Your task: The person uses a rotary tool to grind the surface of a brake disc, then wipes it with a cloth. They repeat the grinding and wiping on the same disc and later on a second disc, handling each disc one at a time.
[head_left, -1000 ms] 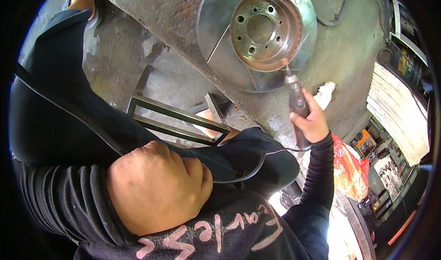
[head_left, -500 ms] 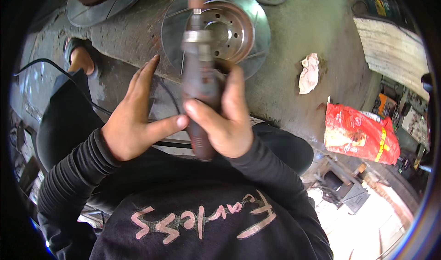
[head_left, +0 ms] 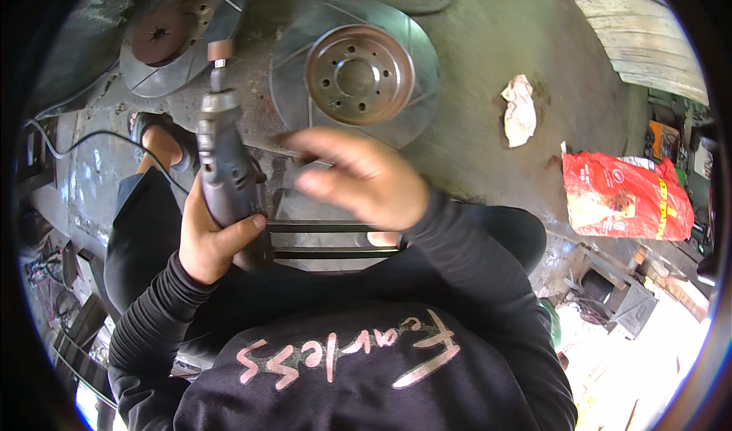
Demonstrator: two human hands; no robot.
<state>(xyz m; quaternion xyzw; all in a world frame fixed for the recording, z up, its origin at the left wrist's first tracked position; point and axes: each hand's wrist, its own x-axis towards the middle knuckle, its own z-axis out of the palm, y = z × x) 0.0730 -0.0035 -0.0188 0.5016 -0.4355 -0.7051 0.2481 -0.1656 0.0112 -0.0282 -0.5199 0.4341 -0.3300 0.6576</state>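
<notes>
My left hand [head_left: 202,246] is wrapped round the lower body of a dark power drill [head_left: 231,179], its thumb across the near side. The drill tilts slightly left, with its chuck [head_left: 219,102] pointing away from me and a small brownish drum-like bit [head_left: 220,50] at the tip. My right hand [head_left: 377,181] is off to the drill's right, holding nothing, its fingers apart and somewhat blurred. Beyond that hand a brake disc [head_left: 293,65] with a rusty-rimmed hub lies flat on the floor.
At the far left lies another brake disc [head_left: 141,80] with a brown round pad on it. A black cord [head_left: 107,133] runs left from the drill. A crumpled pale cloth [head_left: 519,112] and a red plastic bag [head_left: 629,196] are on the right.
The drill has passed from my right hand to my left and moved left. My right hand has let go and opened. The view has shifted, showing more of the far-left disc.
</notes>
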